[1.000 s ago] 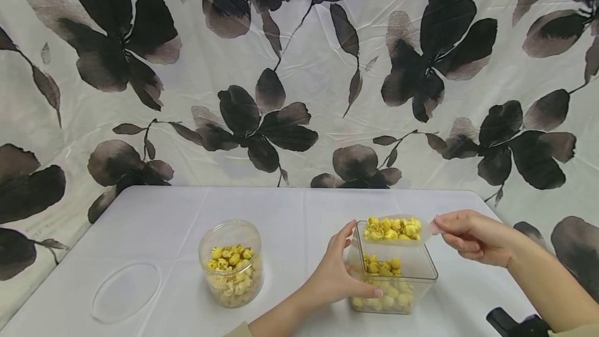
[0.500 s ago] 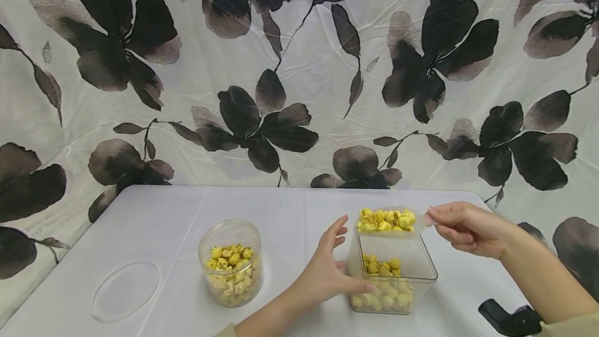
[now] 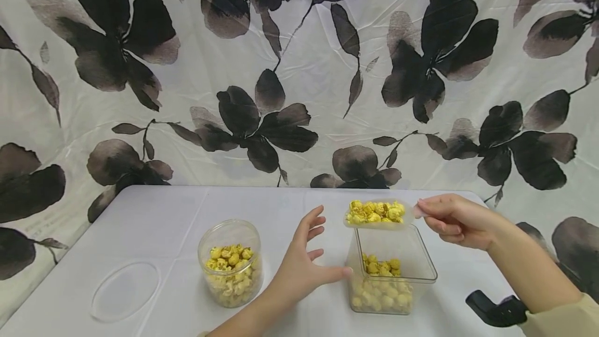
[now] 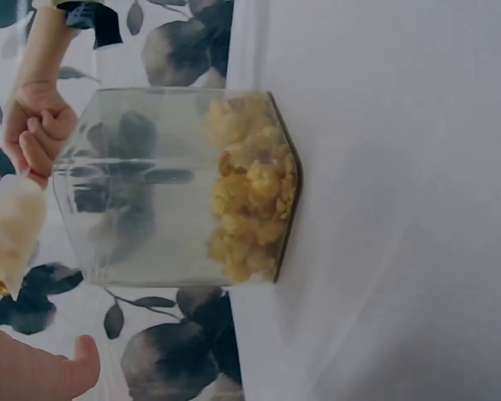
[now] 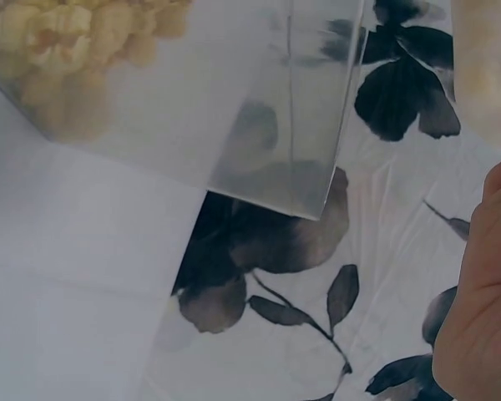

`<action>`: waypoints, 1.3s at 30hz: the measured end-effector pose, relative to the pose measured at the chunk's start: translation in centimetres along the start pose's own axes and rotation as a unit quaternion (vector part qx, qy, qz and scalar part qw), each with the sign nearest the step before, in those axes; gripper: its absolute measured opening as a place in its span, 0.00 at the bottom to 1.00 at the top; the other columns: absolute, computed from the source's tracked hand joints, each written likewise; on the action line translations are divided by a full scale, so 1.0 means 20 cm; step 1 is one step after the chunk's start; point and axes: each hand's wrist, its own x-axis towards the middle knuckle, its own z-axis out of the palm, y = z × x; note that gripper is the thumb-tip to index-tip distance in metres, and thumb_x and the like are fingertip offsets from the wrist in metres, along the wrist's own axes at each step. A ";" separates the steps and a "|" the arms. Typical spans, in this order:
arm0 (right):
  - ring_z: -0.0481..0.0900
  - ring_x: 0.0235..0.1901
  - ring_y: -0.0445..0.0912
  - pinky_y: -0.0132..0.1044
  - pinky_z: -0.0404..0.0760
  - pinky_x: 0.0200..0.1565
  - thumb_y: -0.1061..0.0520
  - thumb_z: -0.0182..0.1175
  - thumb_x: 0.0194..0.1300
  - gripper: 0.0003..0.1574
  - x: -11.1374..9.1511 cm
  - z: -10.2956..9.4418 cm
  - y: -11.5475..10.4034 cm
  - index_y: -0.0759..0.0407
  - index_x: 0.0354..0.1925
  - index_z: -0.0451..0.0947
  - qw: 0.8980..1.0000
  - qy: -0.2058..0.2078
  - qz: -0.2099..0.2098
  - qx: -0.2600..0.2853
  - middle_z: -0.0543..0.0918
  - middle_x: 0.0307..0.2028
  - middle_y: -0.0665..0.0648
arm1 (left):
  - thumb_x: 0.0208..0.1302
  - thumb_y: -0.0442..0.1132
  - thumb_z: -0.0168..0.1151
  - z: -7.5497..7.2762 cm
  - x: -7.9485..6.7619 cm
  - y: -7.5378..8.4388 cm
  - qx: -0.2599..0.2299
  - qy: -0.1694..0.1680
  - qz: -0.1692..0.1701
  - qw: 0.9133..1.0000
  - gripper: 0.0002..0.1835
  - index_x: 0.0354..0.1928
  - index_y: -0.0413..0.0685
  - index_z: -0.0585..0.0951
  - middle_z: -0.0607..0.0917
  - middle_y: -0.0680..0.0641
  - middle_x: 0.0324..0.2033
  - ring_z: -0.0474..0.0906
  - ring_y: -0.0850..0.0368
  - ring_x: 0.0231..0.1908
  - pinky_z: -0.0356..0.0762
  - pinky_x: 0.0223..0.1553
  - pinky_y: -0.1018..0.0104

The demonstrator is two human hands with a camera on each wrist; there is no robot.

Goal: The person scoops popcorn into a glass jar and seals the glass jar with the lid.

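My right hand [image 3: 456, 222] pinches the handle end of a translucent scoop [image 3: 408, 213] heaped with yellow popcorn [image 3: 374, 212]. The scoop is held level above the far left corner of a clear square container [image 3: 402, 248]. More popcorn [image 4: 250, 184] covers the bottom of that container, as the left wrist view shows through its wall. My left hand [image 3: 304, 261] is spread with fingers apart, its thumb tip right at the container's left side. In the right wrist view, part of the right hand [image 5: 484, 292] shows at the edge, below the scoop's blurred side [image 5: 488, 67].
A round clear jar [image 3: 234, 273] partly filled with popcorn stands left of the hands. Farther left, a clear round lid [image 3: 126, 293] lies flat on the white table [image 3: 187, 316]. A black device [image 3: 496, 308] is at the right wrist. Floral cloth [image 3: 262, 134] hangs behind.
The loaded scoop has risen and moved left from over the square container's opening. My left hand has let go of the container and drawn away to the left.
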 end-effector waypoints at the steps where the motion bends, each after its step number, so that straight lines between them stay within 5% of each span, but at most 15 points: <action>1: 0.50 0.15 0.39 0.29 0.45 0.17 0.58 0.42 0.74 0.19 0.00 0.00 -0.01 0.58 0.40 0.81 1.000 0.002 0.001 0.001 0.74 0.20 0.45 | 0.42 0.37 0.76 -0.01 0.00 0.01 0.002 0.010 0.006 1.000 0.52 0.69 0.61 0.56 0.62 0.47 0.63 0.58 0.47 0.64 0.67 0.56 0.48; 15: 0.49 0.15 0.39 0.28 0.48 0.16 0.57 0.44 0.73 0.18 0.08 0.06 -0.03 0.58 0.39 0.81 1.000 0.014 -0.007 -0.013 0.72 0.19 0.45 | 0.42 0.33 0.76 -0.17 -0.04 0.14 0.038 0.083 0.042 0.995 0.51 0.68 0.59 0.58 0.63 0.49 0.62 0.59 0.52 0.63 0.68 0.57 0.50; 20: 0.49 0.15 0.39 0.28 0.48 0.16 0.57 0.45 0.73 0.18 0.12 0.09 -0.05 0.58 0.38 0.82 1.000 0.011 -0.011 -0.016 0.72 0.18 0.45 | 0.40 0.31 0.76 -0.24 -0.06 0.17 0.035 0.092 0.032 0.995 0.53 0.68 0.63 0.57 0.62 0.52 0.62 0.58 0.55 0.63 0.66 0.58 0.51; 27: 0.49 0.14 0.39 0.27 0.49 0.16 0.56 0.47 0.72 0.17 0.18 0.15 -0.07 0.57 0.36 0.82 1.000 0.007 -0.006 -0.023 0.71 0.17 0.45 | 0.38 0.28 0.77 -0.37 -0.13 0.20 0.043 0.116 0.030 0.992 0.56 0.68 0.64 0.56 0.61 0.54 0.62 0.57 0.59 0.63 0.69 0.57 0.63; 32: 0.50 0.14 0.39 0.27 0.49 0.16 0.56 0.48 0.72 0.16 0.23 0.18 -0.08 0.56 0.34 0.82 0.999 0.016 -0.003 -0.030 0.70 0.16 0.45 | 0.38 0.26 0.76 -0.48 -0.19 0.20 0.071 0.115 0.066 0.989 0.57 0.69 0.61 0.54 0.61 0.53 0.62 0.57 0.60 0.63 0.69 0.53 0.76; 39: 0.50 0.13 0.39 0.28 0.48 0.16 0.56 0.48 0.72 0.16 0.28 0.22 -0.07 0.56 0.33 0.81 0.999 0.023 -0.006 -0.039 0.69 0.15 0.45 | 0.32 0.17 0.73 -0.65 -0.25 0.14 0.100 0.084 0.172 0.976 0.62 0.71 0.50 0.52 0.60 0.46 0.63 0.56 0.59 0.63 0.66 0.54 0.79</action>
